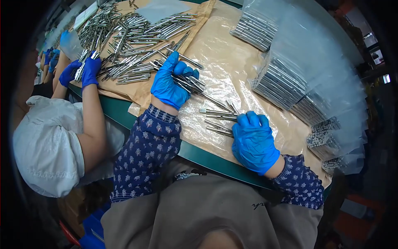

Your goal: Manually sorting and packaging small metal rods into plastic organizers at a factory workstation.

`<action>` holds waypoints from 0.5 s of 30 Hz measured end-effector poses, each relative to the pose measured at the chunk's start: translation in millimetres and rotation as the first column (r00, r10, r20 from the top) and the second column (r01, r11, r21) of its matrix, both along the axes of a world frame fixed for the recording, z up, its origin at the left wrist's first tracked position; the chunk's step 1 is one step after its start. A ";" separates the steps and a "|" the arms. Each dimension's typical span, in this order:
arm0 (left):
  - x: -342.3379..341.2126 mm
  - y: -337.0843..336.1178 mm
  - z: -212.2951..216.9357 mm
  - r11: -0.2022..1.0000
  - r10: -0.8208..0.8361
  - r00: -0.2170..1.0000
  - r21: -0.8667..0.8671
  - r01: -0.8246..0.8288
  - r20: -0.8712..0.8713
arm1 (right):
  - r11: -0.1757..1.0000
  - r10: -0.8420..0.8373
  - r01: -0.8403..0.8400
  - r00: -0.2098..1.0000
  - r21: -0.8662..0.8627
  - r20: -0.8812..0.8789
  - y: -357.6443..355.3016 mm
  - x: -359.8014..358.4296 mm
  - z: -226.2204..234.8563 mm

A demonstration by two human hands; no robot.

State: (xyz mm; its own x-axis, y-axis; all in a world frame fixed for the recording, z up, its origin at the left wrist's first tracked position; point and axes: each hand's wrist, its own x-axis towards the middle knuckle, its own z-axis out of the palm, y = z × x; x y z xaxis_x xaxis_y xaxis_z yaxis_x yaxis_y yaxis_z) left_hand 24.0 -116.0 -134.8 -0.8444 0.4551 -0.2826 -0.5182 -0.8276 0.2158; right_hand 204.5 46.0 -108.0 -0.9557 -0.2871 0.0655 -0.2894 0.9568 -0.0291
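My left hand (169, 86), in a blue glove, is closed around a bunch of slim, shiny metal rods (191, 84) whose ends stick out on both sides of the fist. Lower right, my right hand (255, 143), gloved the same, curls its fingers over the ends of a few metal rods (218, 114) lying on the plastic-covered sheet. Another couple of rods (219, 128) lie just nearer to me, their right ends by that hand. Its fingertips are partly hidden. One long rod slants down from near the left fist toward those rods.
A large loose heap of metal rods (137, 45) spreads over brown paper at the far left. Stacked rods in clear plastic bags (280, 83) line the right side. A co-worker's purple-gloved hands (89, 72) hold rods at left. The green table edge (207, 159) runs before me.
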 end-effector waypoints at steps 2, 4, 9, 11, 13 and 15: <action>0.1 0.9 -2.4 0.999 -0.006 0.999 -0.047 0.005 -0.032 | 0.999 -0.024 0.019 0.995 -0.050 -0.099 1.4 -0.6 1.2; 4.4 3.1 -0.7 0.999 0.003 1.000 -0.039 -0.003 -0.010 | 0.998 -0.045 0.040 0.994 -0.052 -0.101 2.5 4.2 -1.7; 8.3 9.2 7.7 0.995 0.017 1.000 -0.101 -0.016 0.005 | 0.998 -0.047 0.048 0.999 0.036 -0.024 -2.8 0.2 -3.0; 3.8 5.4 -0.3 0.997 -0.001 1.000 -0.074 -0.001 -0.028 | 0.999 -0.033 0.034 0.998 0.023 -0.050 -1.2 -5.4 -6.6; 3.3 4.8 -1.6 0.999 -0.021 0.998 -0.042 0.019 -0.064 | 1.000 -0.023 0.024 0.997 0.014 -0.079 1.4 -11.6 -12.3; 5.0 7.4 3.9 0.998 -0.019 0.999 -0.063 0.017 -0.033 | 0.994 0.053 -0.035 0.982 0.101 -0.180 4.3 -17.5 -17.0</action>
State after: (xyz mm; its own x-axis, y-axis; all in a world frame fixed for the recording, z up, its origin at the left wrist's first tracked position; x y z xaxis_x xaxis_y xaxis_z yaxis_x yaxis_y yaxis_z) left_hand 28.9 -108.6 -130.9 -0.8458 0.4522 -0.2830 -0.5243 -0.8027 0.2844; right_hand 187.0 50.3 -125.1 -0.9165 -0.3425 0.2066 -0.3235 0.9385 0.1207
